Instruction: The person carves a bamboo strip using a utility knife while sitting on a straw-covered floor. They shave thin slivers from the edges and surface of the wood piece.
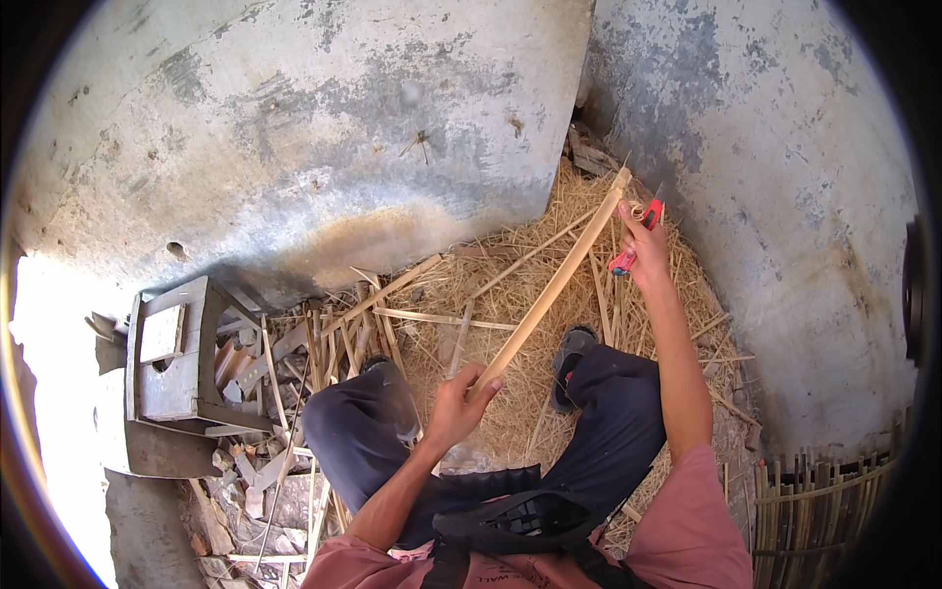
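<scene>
We're holding bamboo strip [555, 282] (left hand [459, 407]), aimed one o'clock, red utility knife [652, 213] (right hand [645, 245]); paring seems begun, unfinished.

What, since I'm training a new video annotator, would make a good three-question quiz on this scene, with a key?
1. Which hand holds the red-handled knife?
2. True or false: the left hand grips the lower end of the long pale strip.
3. What lies around the right shoe? a) roof tiles; b) straw-like scraps; c) carpet.

Key: 1. The right hand. 2. True. 3. b.
</scene>
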Motion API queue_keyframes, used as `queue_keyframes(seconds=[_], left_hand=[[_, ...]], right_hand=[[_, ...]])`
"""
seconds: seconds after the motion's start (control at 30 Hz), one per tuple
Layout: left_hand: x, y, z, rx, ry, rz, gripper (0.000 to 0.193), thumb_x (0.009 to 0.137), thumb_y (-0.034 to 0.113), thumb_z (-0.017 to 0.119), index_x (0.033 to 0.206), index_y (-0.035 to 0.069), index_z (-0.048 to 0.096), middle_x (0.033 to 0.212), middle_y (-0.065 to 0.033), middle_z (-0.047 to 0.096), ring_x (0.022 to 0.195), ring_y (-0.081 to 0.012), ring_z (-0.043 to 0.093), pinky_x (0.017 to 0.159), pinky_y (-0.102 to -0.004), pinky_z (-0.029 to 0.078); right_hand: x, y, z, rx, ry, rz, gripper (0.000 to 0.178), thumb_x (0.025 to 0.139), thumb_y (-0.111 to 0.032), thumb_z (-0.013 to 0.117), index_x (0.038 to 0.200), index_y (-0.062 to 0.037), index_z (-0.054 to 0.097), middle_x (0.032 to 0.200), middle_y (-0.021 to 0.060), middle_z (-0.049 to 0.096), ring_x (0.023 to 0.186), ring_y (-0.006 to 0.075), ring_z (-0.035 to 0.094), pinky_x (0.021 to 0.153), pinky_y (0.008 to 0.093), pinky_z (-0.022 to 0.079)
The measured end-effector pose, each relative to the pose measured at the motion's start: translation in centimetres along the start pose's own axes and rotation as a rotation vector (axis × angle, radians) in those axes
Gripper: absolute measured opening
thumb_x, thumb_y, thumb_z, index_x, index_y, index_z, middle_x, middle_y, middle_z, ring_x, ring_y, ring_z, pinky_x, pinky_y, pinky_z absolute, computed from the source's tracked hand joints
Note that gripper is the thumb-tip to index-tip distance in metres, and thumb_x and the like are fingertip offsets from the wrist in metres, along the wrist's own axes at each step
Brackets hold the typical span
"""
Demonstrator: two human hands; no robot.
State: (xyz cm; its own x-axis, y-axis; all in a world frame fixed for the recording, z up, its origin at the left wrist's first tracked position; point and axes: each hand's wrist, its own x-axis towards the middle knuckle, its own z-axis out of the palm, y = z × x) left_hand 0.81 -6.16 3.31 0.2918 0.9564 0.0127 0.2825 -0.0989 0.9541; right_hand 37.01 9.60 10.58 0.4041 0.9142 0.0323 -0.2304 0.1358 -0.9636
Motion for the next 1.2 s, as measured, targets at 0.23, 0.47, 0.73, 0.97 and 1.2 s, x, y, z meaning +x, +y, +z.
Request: queue_keyframes(seconds=[0.23,0.47,0.73,0.97,1.2], left_hand=[[-0.1,-1.4,0.2,-0.176,-0.099,-0.054,0.025,0.106,0.028,0.067,0.102,0.003,0.065,0.074,0.0056,0.056,0.066,-0.0033,0.044,0.057,-0.0254,0.035],[-0.3,-1.6,0.2,-0.37,-0.263,-0.145,0.029,0.111,0.034,0.058,0.105,0.006,0.063,0.075,0.0083,0.045,0.066,-0.0031,0.04,0.058,-0.0239,0.033],[-0.2,-2.7,0.6,-0.654,-0.447,-0.263,0.034,0.114,0.04,0.051,0.103,0.008,0.057,0.074,0.0091,0.035,0.062,-0.0031,0.031,0.056,-0.0223,0.025],[0.0,-1.5,0.0,-0.753,-0.537,-0.304,0.034,0.113,0.04,0.051,0.098,0.01,0.053,0.075,0.0102,0.034,0.061,-0.0017,0.031,0.053,-0.022,0.022],[0.1,-2.1,0.4,-0.112,-0.126,0.009,0.031,0.108,0.033,0.062,0.096,0.005,0.06,0.071,0.0043,0.05,0.06,-0.0059,0.041,0.054,-0.0268,0.032]], right_hand=[[-0.4,-0.8,0.4,0.053,-0.061,-0.004,0.031,0.098,-0.028,0.079,0.102,0.0009,0.068,0.067,-0.0078,0.049,0.051,0.0021,0.036,0.047,0.0217,0.028],[0.2,-0.5,-0.5,0.183,-0.155,-0.022,0.024,0.102,-0.025,0.074,0.102,-0.0016,0.068,0.073,-0.0062,0.056,0.051,0.0004,0.038,0.046,0.0196,0.03],[0.7,0.0,-0.9,0.319,-0.252,-0.026,0.017,0.104,-0.022,0.071,0.106,-0.0056,0.067,0.091,-0.0028,0.067,0.054,-0.0003,0.041,0.046,0.0183,0.033],[0.8,-0.1,-1.6,0.39,-0.313,-0.038,0.014,0.106,-0.021,0.068,0.107,-0.0073,0.067,0.092,-0.0027,0.068,0.055,-0.0004,0.043,0.047,0.0182,0.033],[-0.8,-2.6,-0.2,0.028,-0.148,-0.124,0.021,0.102,-0.028,0.075,0.106,-0.0074,0.07,0.089,-0.0021,0.068,0.056,0.0019,0.042,0.05,0.0213,0.033]])
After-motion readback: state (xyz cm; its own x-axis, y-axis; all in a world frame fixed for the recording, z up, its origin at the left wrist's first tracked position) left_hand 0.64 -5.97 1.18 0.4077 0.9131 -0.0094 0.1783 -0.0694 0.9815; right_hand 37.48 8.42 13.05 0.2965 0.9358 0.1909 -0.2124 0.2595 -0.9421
